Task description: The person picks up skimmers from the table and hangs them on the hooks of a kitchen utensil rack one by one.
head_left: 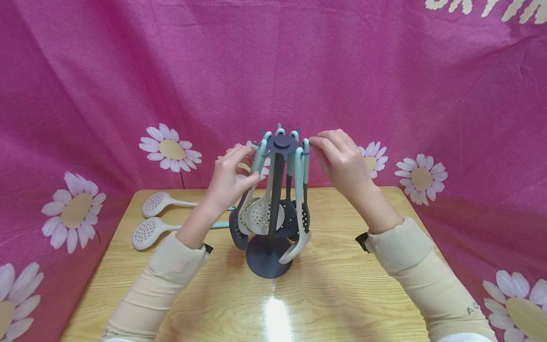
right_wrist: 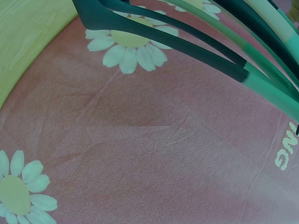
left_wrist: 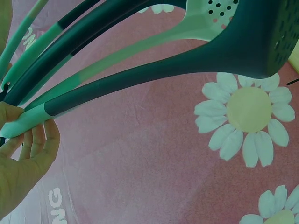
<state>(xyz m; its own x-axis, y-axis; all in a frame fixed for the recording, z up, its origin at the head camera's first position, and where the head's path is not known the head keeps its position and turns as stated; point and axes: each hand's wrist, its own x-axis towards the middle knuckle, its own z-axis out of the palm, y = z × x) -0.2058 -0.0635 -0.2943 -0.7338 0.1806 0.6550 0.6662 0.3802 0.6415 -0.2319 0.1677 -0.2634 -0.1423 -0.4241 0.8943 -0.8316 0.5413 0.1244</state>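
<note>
A dark rotating utensil stand (head_left: 282, 142) holds several hanging kitchen tools with mint handle ends. At its left side my left hand (head_left: 234, 173) holds the mint handle of a dark skimmer (head_left: 237, 230). The left wrist view shows thumb and fingers about that handle end (left_wrist: 28, 120). My right hand (head_left: 339, 161) is at the stand's right side, fingertips bunched beside a hook and a mint handle (head_left: 306, 156); whether they pinch anything is hidden. A pale ladle (head_left: 298, 240) hangs at the front, and a pale skimmer (head_left: 259, 216) hangs behind the pole.
Two pale skimmers, one farther back (head_left: 157, 204) and one nearer (head_left: 147, 232), lie on the wooden table (head_left: 342, 294) at the left. The stand's round base (head_left: 267, 266) rests mid-table. A pink flowered cloth (head_left: 273, 61) hangs behind and at the sides.
</note>
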